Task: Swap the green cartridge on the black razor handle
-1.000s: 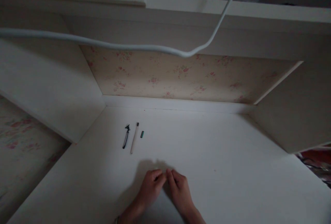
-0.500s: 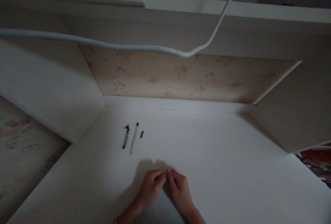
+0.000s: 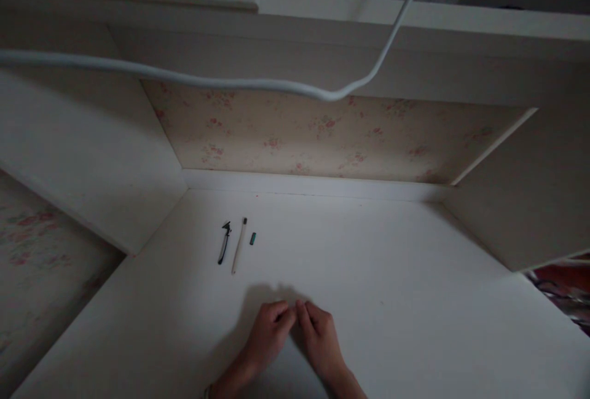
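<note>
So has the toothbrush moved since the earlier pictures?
No. The toothbrush lies where it did, judged against the white strip along the tabletop's back edge.

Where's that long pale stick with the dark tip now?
In the head view, the pale stick lies on the white tabletop, left of centre, beyond the left hand, between the black tool on its left and the small green piece.

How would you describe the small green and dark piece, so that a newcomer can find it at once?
On the white tabletop, look beyond the left hand, slightly leftward, to a row: a black-headed tool, a long pale stick, and the small green piece at the right end. It is by far the shortest and the only one showing green.
</note>
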{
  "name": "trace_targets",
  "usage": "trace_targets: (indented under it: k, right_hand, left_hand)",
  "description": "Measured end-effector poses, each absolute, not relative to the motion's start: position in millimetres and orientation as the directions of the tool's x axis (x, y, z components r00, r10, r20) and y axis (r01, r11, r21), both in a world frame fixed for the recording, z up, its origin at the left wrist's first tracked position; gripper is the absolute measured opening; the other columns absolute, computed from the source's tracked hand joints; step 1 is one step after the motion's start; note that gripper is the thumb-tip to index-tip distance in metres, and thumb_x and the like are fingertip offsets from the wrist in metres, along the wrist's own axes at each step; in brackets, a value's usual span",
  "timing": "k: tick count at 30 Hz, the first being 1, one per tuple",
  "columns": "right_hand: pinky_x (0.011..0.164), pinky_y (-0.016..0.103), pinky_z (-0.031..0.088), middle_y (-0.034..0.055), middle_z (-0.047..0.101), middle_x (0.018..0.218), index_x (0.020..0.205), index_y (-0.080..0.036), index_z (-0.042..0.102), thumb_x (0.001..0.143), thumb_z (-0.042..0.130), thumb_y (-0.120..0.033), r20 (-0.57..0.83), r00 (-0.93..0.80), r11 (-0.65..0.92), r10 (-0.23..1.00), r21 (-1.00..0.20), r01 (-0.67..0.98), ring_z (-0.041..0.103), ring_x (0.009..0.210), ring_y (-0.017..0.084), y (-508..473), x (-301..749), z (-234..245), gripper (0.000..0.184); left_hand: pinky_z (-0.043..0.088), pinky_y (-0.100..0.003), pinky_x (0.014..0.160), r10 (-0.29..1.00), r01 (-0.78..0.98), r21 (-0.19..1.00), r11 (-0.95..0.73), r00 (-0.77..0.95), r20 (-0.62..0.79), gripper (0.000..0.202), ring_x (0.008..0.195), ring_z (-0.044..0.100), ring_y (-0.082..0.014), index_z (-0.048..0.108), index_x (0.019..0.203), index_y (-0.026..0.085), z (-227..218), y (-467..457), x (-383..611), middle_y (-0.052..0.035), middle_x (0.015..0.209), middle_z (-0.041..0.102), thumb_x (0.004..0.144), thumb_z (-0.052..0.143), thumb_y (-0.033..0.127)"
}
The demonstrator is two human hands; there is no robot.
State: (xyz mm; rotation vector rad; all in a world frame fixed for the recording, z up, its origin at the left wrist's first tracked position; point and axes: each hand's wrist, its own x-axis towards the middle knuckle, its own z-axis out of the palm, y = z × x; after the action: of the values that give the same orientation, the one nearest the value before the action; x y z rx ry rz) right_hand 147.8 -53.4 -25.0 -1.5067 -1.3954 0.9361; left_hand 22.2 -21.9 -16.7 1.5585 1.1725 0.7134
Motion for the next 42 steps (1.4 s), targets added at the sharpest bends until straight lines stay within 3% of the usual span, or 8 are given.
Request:
trace_targets:
  k: [42]
  right_hand:
    - [0.049,0.023,0.028,-0.0037,0.041,0.052,0.057,-0.019,0.044,0.093,0.038,-0.046,0.063,0.108,0.015,0.992,-0.918,0.396,0.036,0.051,0.012,-55.3,147.2,-26.2,0.046]
  left_hand:
    - [0.018,-0.025,0.050,0.930,0.320,0.947,-0.018,0.354,-0.102,0.039,0.052,0.025,-0.0099,0.026,0.053,0.020,-15.7,-23.7,20.4,0.0057,0.052,0.024,0.084,0.042,0.037]
